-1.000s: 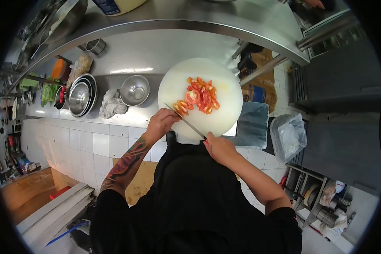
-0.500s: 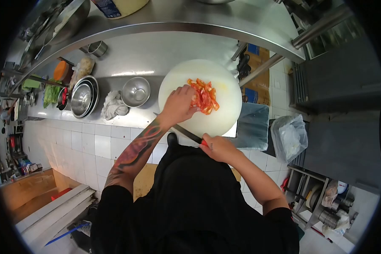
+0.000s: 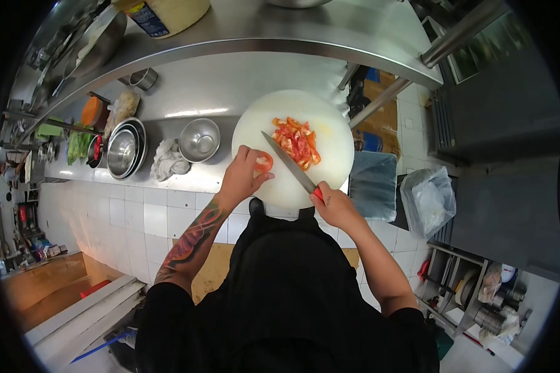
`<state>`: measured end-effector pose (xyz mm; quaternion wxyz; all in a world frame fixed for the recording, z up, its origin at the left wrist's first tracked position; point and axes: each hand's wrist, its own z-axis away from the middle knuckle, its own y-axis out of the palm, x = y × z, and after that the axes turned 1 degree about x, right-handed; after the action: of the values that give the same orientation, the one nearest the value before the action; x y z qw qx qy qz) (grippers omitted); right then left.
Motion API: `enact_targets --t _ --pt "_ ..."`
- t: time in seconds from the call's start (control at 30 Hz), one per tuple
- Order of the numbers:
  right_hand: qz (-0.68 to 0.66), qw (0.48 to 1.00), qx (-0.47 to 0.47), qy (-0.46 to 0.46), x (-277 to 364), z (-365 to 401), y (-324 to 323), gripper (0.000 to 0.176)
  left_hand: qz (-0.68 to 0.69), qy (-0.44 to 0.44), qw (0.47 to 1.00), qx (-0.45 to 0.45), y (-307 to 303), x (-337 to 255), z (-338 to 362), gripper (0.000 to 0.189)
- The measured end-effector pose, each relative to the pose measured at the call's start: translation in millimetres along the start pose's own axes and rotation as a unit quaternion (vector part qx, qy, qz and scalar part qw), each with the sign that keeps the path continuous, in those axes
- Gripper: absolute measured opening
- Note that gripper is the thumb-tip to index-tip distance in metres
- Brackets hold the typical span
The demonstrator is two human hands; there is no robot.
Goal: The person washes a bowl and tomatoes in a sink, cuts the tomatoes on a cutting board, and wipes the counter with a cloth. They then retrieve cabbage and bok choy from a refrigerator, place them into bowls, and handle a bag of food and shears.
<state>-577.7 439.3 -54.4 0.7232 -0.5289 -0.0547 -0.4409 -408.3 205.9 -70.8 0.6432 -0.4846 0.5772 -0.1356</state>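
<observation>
A round white cutting board [image 3: 333, 171] lies on the steel counter and carries a pile of cut tomato pieces [image 3: 300, 147]. Left of the pile, my left hand [image 3: 242, 175] has its fingers around a tomato piece [image 3: 264, 162] near the board's left edge. My right hand [image 3: 333, 205] grips the red handle of a knife [image 3: 290, 165] at the lower edge of the board. The blade points up and to the left, between the tomato piece and the pile.
On the counter to the left stand a small steel bowl [image 3: 200, 140], a crumpled cloth [image 3: 168, 160] and nested bowls [image 3: 123, 153]. A steel shelf [image 3: 261, 45] crosses above the counter. Lined bins [image 3: 373, 185] stand at the right.
My left hand has moved left and down from the pile and now holds a separate tomato piece. The knife has swung up over the board in my right hand.
</observation>
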Motion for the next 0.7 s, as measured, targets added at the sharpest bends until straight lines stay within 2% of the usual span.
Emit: enact_targets --t 0.07,0.17,0.23,0.33,0.37,0.43,0.47,0.7 --pt "-0.002 0.999 -0.022 -0.024 8 10 -4 0.029 0.012 -0.019 0.999 0.025 -2 0 11 0.052" --pt "0.047 0.998 -0.037 -0.020 17 15 1 0.027 -0.008 0.014 1.000 0.013 -1 11 19 0.044" --pt "0.069 0.996 -0.041 -0.031 10 14 12 0.026 -0.011 0.129 0.991 -0.037 5 20 17 0.038" --pt "0.091 0.991 -0.076 -0.069 10 18 14 0.025 -0.019 0.155 0.988 -0.023 0 -2 2 0.031" --pt "0.087 0.986 -0.104 -0.093 13 22 12 0.023 -0.018 0.154 0.988 -0.024 2 -1 2 0.031" --pt "0.100 0.984 -0.100 -0.110 18 31 1 0.022 -0.034 0.144 0.989 -0.017 9 3 1 0.020" --pt "0.111 0.981 -0.097 -0.126 20 36 -5 0.021 -0.033 0.146 0.989 -0.016 9 4 0 0.020" --pt "0.153 0.982 -0.067 -0.093 26 55 -17 0.022 -0.002 0.163 0.987 -0.006 2 16 -2 0.023"
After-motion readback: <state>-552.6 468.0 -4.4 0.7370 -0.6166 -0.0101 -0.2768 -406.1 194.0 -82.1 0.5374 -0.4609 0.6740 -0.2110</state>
